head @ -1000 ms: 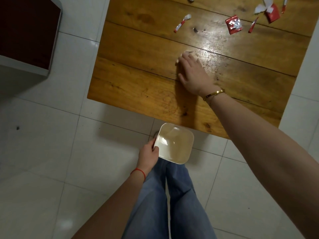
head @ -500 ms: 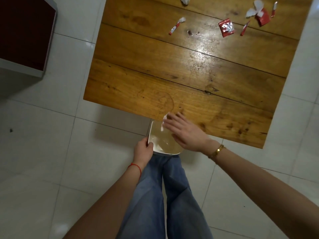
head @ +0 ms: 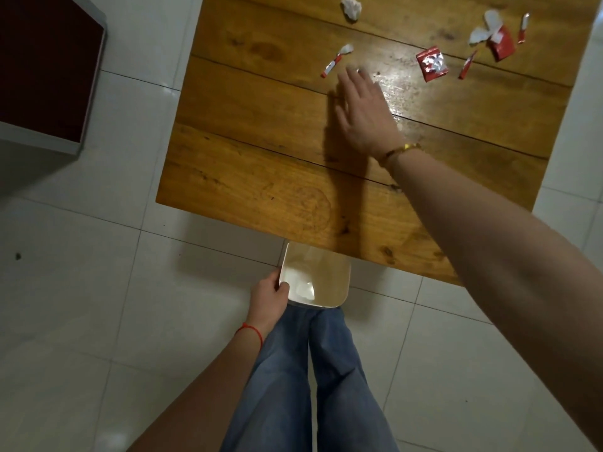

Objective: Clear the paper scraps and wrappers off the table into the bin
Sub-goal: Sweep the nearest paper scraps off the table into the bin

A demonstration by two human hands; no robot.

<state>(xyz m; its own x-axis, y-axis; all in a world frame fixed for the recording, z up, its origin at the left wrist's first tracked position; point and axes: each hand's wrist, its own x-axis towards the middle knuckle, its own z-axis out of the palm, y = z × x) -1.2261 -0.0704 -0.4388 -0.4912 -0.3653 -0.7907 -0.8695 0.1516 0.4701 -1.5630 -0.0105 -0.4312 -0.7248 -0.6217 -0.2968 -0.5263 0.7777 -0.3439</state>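
My left hand (head: 269, 296) grips the left rim of a small white bin (head: 329, 272) held just below the near edge of the wooden table (head: 261, 151); a white scrap lies inside it. My right hand (head: 363, 114) is flat and open over the table, fingers spread, just short of a red-and-white wrapper strip (head: 336, 60). Farther back lie a crumpled white paper ball (head: 351, 8), a square red wrapper (head: 432, 63), a thin red strip (head: 467, 64), and a cluster of white and red scraps (head: 496, 35).
White floor tiles (head: 98, 288) surround the table. A dark red cabinet with a white frame (head: 42, 66) stands at the left. My legs in blue jeans (head: 310, 380) are right below the bin.
My right hand swept a white scrap off the near edge into the bin, then moved back up over the table toward the wrappers. The left hand kept holding the bin at the edge.
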